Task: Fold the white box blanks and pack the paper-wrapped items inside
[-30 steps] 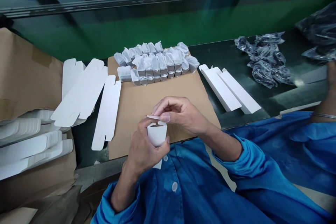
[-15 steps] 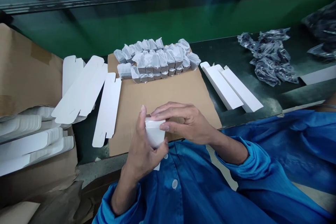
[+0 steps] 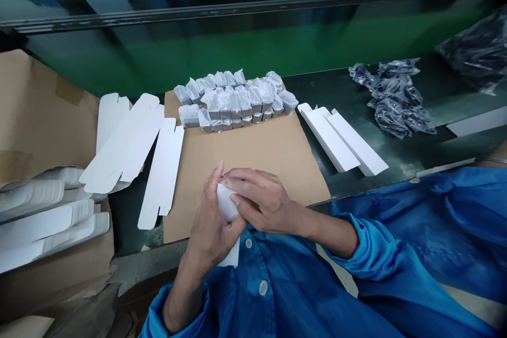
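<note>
Nearest, just off the chest: box [image 3: 225,210] held upright, clasped in left grip [image 3: 212,224], with right grip [image 3: 259,203] clamped over its top end. Beyond, on the desk [image 3: 412,153]: cardboard [image 3: 253,153], flat blanks [image 3: 162,174] to its left, made-up boxes [image 3: 343,137] to its right. Farthest: wrapped packs [image 3: 233,97] rowed along cardboard's far edge, crumpled bags [image 3: 396,97] well right.
</note>
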Demonstrator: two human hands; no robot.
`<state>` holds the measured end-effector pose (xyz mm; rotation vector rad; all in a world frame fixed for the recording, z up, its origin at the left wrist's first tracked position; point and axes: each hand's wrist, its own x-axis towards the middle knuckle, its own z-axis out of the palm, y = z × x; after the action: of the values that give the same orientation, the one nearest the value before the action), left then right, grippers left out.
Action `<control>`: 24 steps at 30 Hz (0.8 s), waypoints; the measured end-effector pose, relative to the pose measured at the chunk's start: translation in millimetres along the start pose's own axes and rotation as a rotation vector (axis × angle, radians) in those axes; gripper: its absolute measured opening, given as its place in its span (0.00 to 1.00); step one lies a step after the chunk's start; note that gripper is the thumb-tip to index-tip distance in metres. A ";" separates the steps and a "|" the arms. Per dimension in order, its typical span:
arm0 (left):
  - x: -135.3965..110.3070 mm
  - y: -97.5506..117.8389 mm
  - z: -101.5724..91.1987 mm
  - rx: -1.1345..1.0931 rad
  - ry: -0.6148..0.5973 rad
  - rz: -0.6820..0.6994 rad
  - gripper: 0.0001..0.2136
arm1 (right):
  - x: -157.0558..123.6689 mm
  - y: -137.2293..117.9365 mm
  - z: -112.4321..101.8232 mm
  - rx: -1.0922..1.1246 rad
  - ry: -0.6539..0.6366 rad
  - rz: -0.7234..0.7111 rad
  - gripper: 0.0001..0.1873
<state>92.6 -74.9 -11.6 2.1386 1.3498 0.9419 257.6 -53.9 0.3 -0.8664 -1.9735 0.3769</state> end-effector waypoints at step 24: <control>-11.0 -43.2 -22.5 0.292 -0.349 0.366 0.29 | 135.7 56.0 -34.9 -0.616 -0.513 0.116 0.23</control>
<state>46.6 -66.2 -29.0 2.6820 0.9889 0.4741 265.8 78.5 72.2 -1.3773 -2.5807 0.0422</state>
